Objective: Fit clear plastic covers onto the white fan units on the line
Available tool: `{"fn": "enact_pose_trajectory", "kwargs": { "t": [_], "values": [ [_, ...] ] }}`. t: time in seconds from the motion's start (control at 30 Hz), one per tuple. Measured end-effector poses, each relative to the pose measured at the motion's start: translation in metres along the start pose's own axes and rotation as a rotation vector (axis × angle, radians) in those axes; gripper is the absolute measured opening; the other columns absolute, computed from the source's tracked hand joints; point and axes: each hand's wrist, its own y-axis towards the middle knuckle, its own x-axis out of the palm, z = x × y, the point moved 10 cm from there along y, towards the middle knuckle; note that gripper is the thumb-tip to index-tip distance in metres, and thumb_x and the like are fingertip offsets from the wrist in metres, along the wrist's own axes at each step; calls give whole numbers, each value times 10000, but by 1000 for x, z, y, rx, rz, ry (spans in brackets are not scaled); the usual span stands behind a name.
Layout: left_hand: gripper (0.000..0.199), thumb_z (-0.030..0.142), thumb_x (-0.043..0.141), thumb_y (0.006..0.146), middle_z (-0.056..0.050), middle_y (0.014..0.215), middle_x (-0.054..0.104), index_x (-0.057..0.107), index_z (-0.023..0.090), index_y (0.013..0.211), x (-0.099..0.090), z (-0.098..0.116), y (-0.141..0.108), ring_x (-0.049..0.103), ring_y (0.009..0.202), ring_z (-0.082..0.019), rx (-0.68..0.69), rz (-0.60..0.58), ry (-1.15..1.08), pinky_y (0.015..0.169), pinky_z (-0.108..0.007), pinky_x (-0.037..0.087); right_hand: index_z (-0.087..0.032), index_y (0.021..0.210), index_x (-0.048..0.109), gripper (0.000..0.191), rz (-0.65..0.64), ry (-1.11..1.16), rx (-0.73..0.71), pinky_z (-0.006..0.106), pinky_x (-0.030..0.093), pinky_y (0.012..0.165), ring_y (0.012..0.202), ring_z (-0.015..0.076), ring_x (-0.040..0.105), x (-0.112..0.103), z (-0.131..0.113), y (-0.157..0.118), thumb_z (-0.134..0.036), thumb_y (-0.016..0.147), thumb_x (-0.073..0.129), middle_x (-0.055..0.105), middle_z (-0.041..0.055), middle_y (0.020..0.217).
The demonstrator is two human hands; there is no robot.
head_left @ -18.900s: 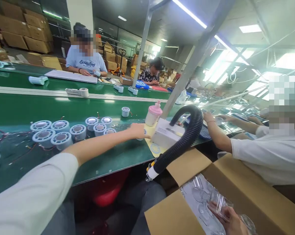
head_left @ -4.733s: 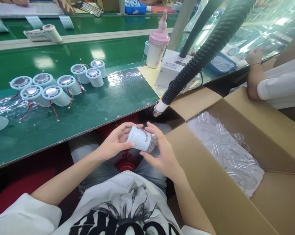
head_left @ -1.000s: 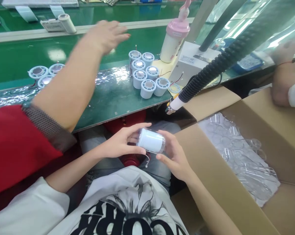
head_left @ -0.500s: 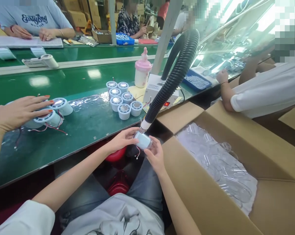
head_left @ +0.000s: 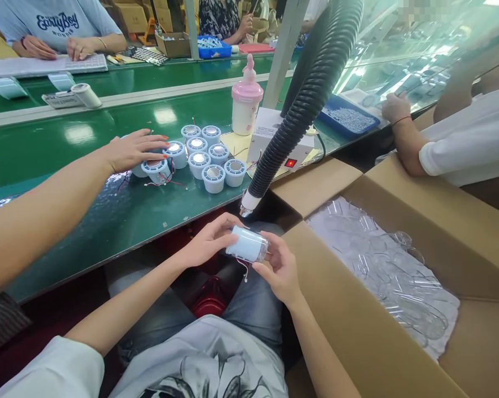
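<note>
Above my lap, a pale blue cylinder in a clear sleeve (head_left: 248, 244) lies tilted between both hands, thin wires hanging below it. My left hand (head_left: 214, 239) grips its left end, and my right hand (head_left: 279, 265) has fingers around its right end. Just above the cylinder is the white nozzle (head_left: 249, 203) of a black corrugated hose (head_left: 299, 110), apart from it. Several pale blue round parts with wires (head_left: 213, 178) stand on the green table (head_left: 150, 215). Another person's hand (head_left: 137, 149) rests over some more of them at the left.
An open cardboard box (head_left: 340, 276) with clear plastic pieces (head_left: 398, 276) is at my right. Behind the hose stand a white machine with a red switch (head_left: 269, 138) and a pink-lidded bottle (head_left: 246, 105). A blue tray (head_left: 348, 116) lies near a co-worker's arm.
My hands have drawn the cylinder down and right, away from the nozzle. The other person's hand has slid several parts rightward, close to the grouped ones.
</note>
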Motion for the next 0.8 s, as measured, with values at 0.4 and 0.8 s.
{"fn": "enact_pose_trajectory", "kwargs": {
  "t": [0.4, 0.8],
  "values": [
    [681, 234, 799, 701, -127, 1341, 575, 541, 203, 1330, -11, -17, 2, 575, 1192, -269, -116, -8, -135, 1019, -397, 451, -255, 1129, 575, 502, 99, 363, 245, 365, 577, 804, 943, 215, 662, 8, 38, 9, -368, 689, 787, 674, 54, 1090],
    [608, 295, 776, 727, -132, 1284, 626, 580, 151, 1284, -32, -10, 20, 562, 1200, -288, -75, 92, -81, 1055, -431, 407, -256, 1124, 546, 496, 170, 474, 207, 406, 584, 816, 974, 218, 656, 26, 63, 31, -422, 700, 746, 656, 53, 1108]
  ]
}}
